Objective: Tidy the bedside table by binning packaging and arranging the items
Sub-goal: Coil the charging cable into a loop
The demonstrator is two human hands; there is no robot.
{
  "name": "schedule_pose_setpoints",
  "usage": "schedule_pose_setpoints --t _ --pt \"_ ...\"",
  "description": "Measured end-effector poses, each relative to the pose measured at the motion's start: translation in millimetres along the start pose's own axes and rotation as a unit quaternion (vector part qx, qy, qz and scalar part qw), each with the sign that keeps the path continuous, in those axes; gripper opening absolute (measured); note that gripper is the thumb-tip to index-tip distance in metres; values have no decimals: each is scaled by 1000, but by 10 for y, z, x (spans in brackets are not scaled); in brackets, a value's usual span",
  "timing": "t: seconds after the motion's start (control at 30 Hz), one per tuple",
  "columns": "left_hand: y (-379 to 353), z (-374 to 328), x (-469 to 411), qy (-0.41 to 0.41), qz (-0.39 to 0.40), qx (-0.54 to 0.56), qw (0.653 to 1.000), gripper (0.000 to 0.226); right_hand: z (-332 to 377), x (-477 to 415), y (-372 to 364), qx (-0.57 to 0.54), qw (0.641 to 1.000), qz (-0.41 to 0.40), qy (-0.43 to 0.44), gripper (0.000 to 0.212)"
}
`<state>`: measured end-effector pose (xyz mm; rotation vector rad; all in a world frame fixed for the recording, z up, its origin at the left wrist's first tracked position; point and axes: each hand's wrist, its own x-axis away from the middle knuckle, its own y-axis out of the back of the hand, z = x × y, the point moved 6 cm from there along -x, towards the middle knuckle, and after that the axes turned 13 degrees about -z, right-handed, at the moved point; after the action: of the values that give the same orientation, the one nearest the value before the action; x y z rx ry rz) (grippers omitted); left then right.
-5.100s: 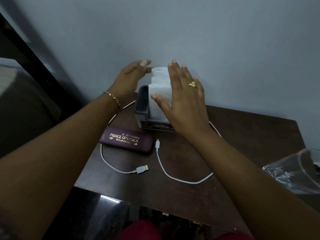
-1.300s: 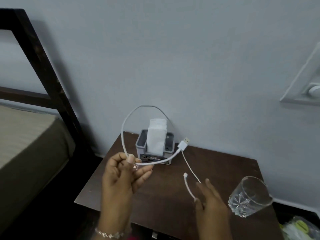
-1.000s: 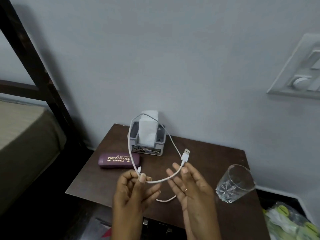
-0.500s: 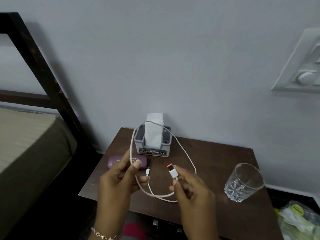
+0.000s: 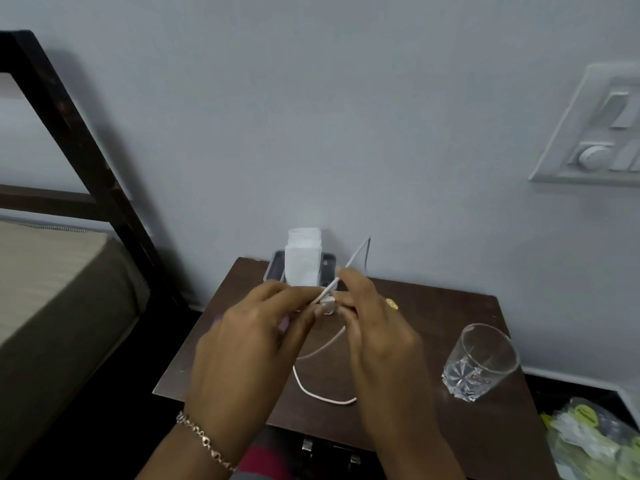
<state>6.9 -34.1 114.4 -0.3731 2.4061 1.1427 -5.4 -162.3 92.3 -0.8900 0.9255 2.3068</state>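
My left hand [image 5: 249,344] and my right hand [image 5: 381,341] are meeting in the air above the dark brown wooden tabletop [image 5: 436,313]. Both sets of fingers [image 5: 349,287] are curling in and pinching a thin white USB charging cable [image 5: 329,401]. Its white plug [image 5: 328,304] is sitting between my fingertips. One stretch of the cable is sticking up past my right hand, and a loop is hanging down between my wrists. A chain bracelet [image 5: 204,441] is circling my left wrist, and a gold ring [image 5: 391,303] is showing on my right hand.

Just behind my hands, a grey plastic tissue holder [image 5: 277,268] with folded white tissue [image 5: 301,261] is standing against the pale wall. A clear cut-glass tumbler [image 5: 479,362] is standing upright near the tabletop's right edge. A bed with a dark wooden frame [image 5: 69,133] is lying to the left, and a white switch panel [image 5: 595,133] is showing on the wall to the right.
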Motion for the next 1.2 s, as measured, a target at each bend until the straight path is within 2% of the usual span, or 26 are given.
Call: schedule_pose_setpoints --t 0.07,0.13,0.27,0.37,0.43,0.53,0.6,0.63,0.73,0.83,0.9,0.93,1.07,1.13,1.2 --pt "30 -33 -50 -31 -26 -45 998 21 17 -72 -41 7 1000 13 15 59" --pt "68 -48 -100 -56 -46 -79 994 16 29 -129 -71 24 999 25 27 56" --pt "126 -55 -216 -85 -45 -90 991 18 41 -228 -31 45 998 -14 49 30" --pt "96 -10 -294 -58 -29 -10 998 20 2 -286 -73 56 997 10 61 20" --pt "77 -18 -351 -41 -44 67 996 17 -57 -333 -57 29 999 24 24 18" --pt "36 8 -384 36 -75 215 973 21 -147 -479 48 -25 999 -10 -39 13" --pt "-48 60 -291 135 -95 315 935 14 -229 -596 140 -51 994 -50 -84 10" --pt "-151 92 -198 208 -86 374 900 10 -271 -650 183 -63 990 -66 -111 10" --pt "-676 27 210 421 55 488 763 18 -408 -749 303 -137 963 -116 -201 8" --pt "-1080 -222 513 517 191 516 656 29 -550 -725 378 -238 914 -136 -300 15" --pt "-1214 -339 535 546 205 568 581 38 -632 -640 408 -288 877 -138 -359 10" --pt "-1246 -365 487 548 189 588 564 37 -663 -591 424 -312 857 -140 -386 7" --pt "-1339 -440 342 545 135 608 561 29 -800 -400 528 -358 797 -163 -459 9" --pt "-1340 -483 313 542 115 622 553 27 -849 -340 621 -358 788 -169 -471 19" --pt "-1302 -488 281 531 83 640 550 24 -903 -267 718 -331 795 -161 -483 25"
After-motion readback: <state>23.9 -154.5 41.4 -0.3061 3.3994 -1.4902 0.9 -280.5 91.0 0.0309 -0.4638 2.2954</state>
